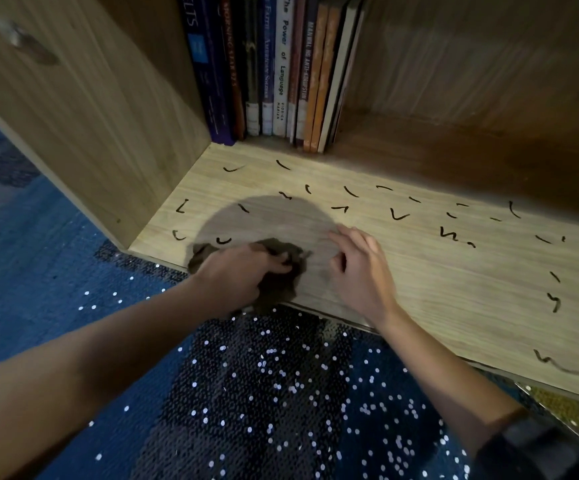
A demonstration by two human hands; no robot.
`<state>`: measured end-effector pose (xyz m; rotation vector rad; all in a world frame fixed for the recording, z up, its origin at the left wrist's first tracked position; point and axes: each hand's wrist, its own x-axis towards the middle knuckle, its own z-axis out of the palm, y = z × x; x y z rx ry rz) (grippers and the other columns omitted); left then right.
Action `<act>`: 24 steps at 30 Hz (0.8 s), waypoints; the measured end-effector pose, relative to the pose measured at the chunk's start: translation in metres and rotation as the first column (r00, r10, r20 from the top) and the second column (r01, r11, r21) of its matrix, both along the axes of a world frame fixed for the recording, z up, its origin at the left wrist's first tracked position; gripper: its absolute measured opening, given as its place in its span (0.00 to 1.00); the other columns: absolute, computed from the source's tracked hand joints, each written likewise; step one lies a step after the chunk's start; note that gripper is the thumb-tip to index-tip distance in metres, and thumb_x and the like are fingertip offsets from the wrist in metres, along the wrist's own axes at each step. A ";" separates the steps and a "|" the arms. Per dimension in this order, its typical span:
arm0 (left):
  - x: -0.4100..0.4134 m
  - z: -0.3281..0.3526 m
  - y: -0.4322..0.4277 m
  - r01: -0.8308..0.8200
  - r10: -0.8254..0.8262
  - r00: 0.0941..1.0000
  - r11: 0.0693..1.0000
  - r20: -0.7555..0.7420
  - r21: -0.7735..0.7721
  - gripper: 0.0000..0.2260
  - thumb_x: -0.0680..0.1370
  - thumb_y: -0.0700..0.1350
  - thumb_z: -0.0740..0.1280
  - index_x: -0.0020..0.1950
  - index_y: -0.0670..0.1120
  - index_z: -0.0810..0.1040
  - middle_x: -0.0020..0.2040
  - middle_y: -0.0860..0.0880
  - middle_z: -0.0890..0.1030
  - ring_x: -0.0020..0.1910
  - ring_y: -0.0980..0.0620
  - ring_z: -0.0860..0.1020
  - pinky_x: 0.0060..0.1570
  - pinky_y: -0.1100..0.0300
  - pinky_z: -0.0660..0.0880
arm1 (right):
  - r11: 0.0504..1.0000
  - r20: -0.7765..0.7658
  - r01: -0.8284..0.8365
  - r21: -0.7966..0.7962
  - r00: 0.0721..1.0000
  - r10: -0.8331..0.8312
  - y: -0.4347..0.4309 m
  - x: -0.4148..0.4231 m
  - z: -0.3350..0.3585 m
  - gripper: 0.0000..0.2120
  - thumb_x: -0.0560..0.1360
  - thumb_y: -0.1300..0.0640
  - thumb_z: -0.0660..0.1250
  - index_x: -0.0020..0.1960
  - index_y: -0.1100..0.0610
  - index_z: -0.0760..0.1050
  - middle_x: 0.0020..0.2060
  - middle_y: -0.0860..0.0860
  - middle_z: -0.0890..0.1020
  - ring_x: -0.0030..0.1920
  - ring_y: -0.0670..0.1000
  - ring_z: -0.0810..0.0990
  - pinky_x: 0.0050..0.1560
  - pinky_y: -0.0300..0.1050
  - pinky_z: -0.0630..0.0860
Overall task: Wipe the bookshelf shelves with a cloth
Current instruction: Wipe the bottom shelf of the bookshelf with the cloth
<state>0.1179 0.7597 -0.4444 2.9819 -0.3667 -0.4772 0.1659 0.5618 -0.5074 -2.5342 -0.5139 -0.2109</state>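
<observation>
So your left hand [243, 271] had its fingers bunched around the dark cloth [281, 275] on the marked-up shelf [419, 271], while your right hand [360, 268] rested beside it, fingers loosely spread.

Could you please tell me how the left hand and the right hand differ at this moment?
The left hand grips the dark cloth; the right hand holds nothing. The left hand is curled round the cloth; the right hand touches the bare shelf directly. Both are near the shelf's front edge.

The left forearm [90, 368] is bare; the right forearm [437, 358] meets a dark sleeve [544, 448].
</observation>
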 end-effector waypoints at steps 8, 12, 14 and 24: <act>0.025 0.010 -0.055 -0.341 0.334 0.940 0.915 -0.071 -0.217 0.21 0.77 0.38 0.60 0.71 0.45 0.67 0.66 0.44 0.73 0.62 0.44 0.71 0.57 0.59 0.69 | 0.917 -0.254 0.117 0.380 0.967 -0.018 -0.008 0.002 0.013 0.22 0.71 0.76 0.54 0.59 0.63 0.76 0.59 0.55 0.77 0.62 0.52 0.72 0.65 0.44 0.66; -0.007 0.013 -0.043 -0.357 0.395 0.918 0.791 -0.031 -0.497 0.22 0.79 0.40 0.60 0.73 0.46 0.65 0.67 0.45 0.72 0.62 0.49 0.72 0.51 0.70 0.66 | 0.766 -0.440 0.255 0.590 0.897 0.040 -0.012 0.004 0.040 0.20 0.74 0.75 0.52 0.53 0.60 0.77 0.55 0.56 0.79 0.59 0.53 0.76 0.63 0.44 0.68; -0.023 0.004 -0.021 -0.393 0.471 0.881 0.775 0.038 -0.495 0.20 0.79 0.42 0.60 0.72 0.46 0.67 0.70 0.46 0.70 0.66 0.47 0.69 0.66 0.57 0.65 | 0.849 -0.391 0.251 0.465 0.919 -0.058 0.003 -0.005 0.048 0.16 0.77 0.68 0.54 0.50 0.57 0.78 0.53 0.54 0.79 0.57 0.50 0.75 0.60 0.40 0.67; -0.056 -0.025 0.038 -0.567 0.619 0.771 0.774 0.150 -0.283 0.21 0.76 0.42 0.62 0.69 0.53 0.69 0.73 0.52 0.64 0.73 0.49 0.59 0.72 0.43 0.47 | 0.919 -0.135 -0.380 -0.104 0.921 0.365 0.059 -0.060 0.030 0.11 0.71 0.58 0.63 0.53 0.59 0.74 0.54 0.54 0.73 0.56 0.53 0.68 0.61 0.53 0.67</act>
